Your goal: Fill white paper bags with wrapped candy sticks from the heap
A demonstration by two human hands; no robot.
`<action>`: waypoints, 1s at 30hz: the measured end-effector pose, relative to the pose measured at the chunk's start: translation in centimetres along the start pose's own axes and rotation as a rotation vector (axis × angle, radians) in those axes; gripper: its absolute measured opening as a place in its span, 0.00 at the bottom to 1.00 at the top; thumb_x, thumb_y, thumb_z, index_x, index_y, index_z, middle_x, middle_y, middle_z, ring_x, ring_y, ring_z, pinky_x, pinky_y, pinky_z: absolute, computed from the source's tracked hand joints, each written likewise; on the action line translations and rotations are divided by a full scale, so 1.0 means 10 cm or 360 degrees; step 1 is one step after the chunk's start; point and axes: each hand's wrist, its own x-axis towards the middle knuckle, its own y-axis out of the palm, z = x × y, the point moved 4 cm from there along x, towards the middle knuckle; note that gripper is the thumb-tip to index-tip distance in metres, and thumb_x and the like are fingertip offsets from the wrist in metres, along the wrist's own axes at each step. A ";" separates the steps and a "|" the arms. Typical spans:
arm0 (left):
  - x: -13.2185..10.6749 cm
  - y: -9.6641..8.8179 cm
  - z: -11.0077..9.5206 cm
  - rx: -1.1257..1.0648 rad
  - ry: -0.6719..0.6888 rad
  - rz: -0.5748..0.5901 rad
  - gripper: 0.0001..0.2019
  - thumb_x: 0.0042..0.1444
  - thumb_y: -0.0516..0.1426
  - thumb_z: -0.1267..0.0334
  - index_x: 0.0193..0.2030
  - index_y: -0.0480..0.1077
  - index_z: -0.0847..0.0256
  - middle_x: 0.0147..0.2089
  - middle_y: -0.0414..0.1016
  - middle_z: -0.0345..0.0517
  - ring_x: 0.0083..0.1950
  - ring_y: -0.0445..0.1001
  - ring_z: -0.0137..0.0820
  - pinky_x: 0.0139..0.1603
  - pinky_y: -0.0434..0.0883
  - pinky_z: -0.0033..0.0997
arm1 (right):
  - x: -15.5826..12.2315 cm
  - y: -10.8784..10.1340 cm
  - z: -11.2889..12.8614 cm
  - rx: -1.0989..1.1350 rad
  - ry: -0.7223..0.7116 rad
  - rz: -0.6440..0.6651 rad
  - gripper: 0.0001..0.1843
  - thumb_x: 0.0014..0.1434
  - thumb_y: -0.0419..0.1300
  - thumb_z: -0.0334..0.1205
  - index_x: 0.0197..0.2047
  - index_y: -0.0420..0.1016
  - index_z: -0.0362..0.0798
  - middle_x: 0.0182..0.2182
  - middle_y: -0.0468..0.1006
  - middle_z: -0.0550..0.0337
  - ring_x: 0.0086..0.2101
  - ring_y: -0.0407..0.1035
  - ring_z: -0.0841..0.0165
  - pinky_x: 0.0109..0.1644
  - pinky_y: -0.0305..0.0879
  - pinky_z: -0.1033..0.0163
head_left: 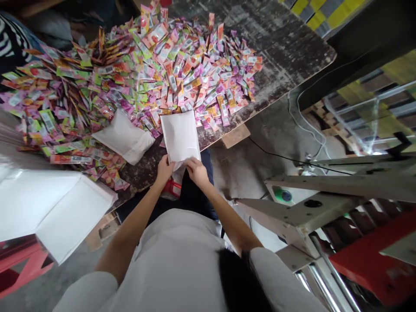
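A white flat bag (180,136) lies at the near edge of the dark worn table (286,52). My left hand (165,169) and my right hand (196,171) both pinch its near end, fingers closed on it. Beyond the bag spreads a big heap of small colourful sachets (136,78), pink, green and orange. A second white bag (125,138), filled and puffy, rests to the left beside the heap.
A stack of white flat bags (55,212) sits at the lower left on a red frame (19,264). A metal machine frame (325,203) stands at the right, with cables on the floor. A person's striped sleeve (9,41) shows at the far left.
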 end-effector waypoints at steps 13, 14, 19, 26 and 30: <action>-0.04 0.00 0.08 -0.0142 -0.0038 0.0085 0.23 0.45 0.62 0.63 0.50 0.69 0.62 0.44 0.77 0.49 0.43 0.76 0.37 0.46 0.73 0.38 | 0.23 0.08 0.11 -0.0217 0.0584 0.0021 0.12 0.64 0.54 0.43 0.39 0.78 0.49 0.36 0.81 0.54 0.35 0.74 0.64 0.37 0.63 0.64; -0.05 -0.01 0.08 -0.0152 -0.0049 0.0088 0.24 0.45 0.62 0.64 0.51 0.68 0.63 0.45 0.77 0.49 0.43 0.75 0.37 0.46 0.73 0.38 | 0.24 0.07 0.12 -0.0154 0.0558 -0.0003 0.11 0.63 0.54 0.41 0.38 0.78 0.49 0.35 0.80 0.54 0.34 0.73 0.64 0.36 0.62 0.64; -0.09 -0.04 0.05 -0.0185 -0.0151 0.0084 0.25 0.45 0.62 0.64 0.53 0.68 0.63 0.48 0.75 0.51 0.45 0.75 0.38 0.41 0.76 0.37 | -0.06 -0.13 -0.12 0.0584 0.0138 0.0120 0.10 0.60 0.55 0.44 0.36 0.77 0.50 0.30 0.78 0.61 0.30 0.71 0.69 0.37 0.65 0.65; -0.11 -0.10 -0.01 -0.0072 -0.0072 0.0212 0.30 0.45 0.64 0.65 0.57 0.65 0.61 0.48 0.75 0.50 0.47 0.75 0.39 0.44 0.77 0.40 | -1.00 -0.63 -1.45 0.0254 0.1219 0.0105 0.14 0.58 0.57 0.47 0.37 0.77 0.47 0.18 0.70 0.63 0.23 0.68 0.68 0.29 0.65 0.65; -0.17 -0.13 0.05 0.0126 0.0095 0.0341 0.41 0.42 0.67 0.63 0.64 0.59 0.59 0.56 0.71 0.54 0.49 0.74 0.41 0.49 0.75 0.44 | -1.20 -0.66 -1.56 -0.0394 0.1419 0.0366 0.15 0.54 0.63 0.39 0.45 0.78 0.47 0.29 0.78 0.51 0.34 0.74 0.58 0.38 0.68 0.57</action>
